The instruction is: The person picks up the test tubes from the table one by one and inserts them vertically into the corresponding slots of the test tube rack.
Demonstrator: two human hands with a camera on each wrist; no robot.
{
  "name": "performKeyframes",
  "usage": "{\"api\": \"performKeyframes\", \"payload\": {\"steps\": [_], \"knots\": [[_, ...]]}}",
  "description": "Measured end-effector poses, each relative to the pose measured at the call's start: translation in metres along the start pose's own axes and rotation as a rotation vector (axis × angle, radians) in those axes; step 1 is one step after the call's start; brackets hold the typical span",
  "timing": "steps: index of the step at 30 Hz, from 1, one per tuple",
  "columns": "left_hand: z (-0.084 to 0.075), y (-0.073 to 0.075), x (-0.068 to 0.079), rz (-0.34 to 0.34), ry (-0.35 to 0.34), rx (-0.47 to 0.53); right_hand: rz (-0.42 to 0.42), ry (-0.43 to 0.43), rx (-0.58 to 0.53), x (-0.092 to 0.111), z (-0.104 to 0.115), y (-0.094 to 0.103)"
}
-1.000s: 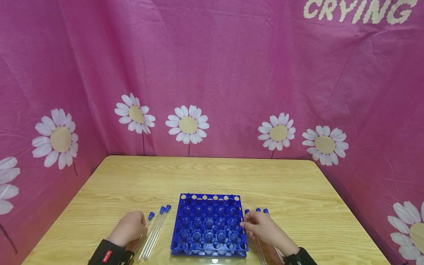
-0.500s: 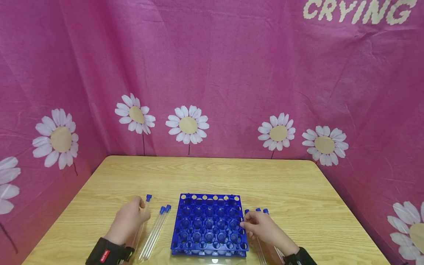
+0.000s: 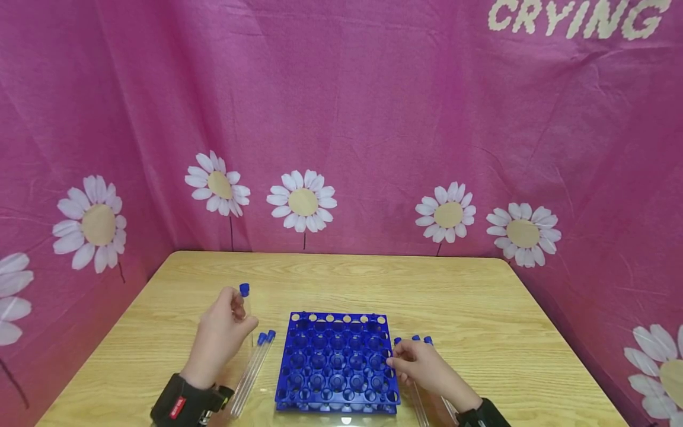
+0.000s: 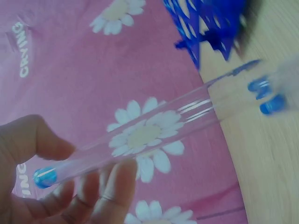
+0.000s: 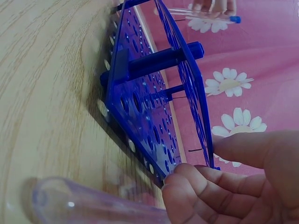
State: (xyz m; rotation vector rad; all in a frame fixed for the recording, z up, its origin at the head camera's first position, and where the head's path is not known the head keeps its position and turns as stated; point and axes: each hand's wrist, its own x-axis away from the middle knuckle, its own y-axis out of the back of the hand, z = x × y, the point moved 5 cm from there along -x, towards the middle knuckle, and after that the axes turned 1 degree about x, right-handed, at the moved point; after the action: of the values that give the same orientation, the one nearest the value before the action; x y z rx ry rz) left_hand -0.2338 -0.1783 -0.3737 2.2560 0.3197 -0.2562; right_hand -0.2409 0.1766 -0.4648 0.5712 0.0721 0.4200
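Note:
My left hand (image 3: 223,332) is raised left of the rack and grips a clear test tube (image 4: 149,135) near its blue cap (image 4: 46,178). The tube stands nearly upright, its lower end above the table. At the right edge of the blue test tube rack (image 3: 337,362), my right hand (image 3: 418,363) pinches the upper plate between thumb and fingers. The two-tiered rack has rows of round holes, and no tubes show in it. Two capped test tubes (image 3: 251,376) lie between the left hand and the rack.
Several more test tubes (image 3: 419,406) with blue caps lie right of the rack, partly hidden beneath the right hand and forearm. The wooden table (image 3: 341,281) is enclosed by a pink curtain (image 3: 341,118) with printed daisies.
My left hand has lifted one test tube off the table, moving up and slightly right with it and tipping it towards upright. My right hand and the rack have stayed still.

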Motion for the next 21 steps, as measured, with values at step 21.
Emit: {"api": "performKeyframes", "payload": {"steps": [21], "knots": [[-0.028, -0.022, 0.004, 0.000, -0.096, 0.255, -0.002, -0.009, 0.008, 0.000, 0.001, 0.000]]}}
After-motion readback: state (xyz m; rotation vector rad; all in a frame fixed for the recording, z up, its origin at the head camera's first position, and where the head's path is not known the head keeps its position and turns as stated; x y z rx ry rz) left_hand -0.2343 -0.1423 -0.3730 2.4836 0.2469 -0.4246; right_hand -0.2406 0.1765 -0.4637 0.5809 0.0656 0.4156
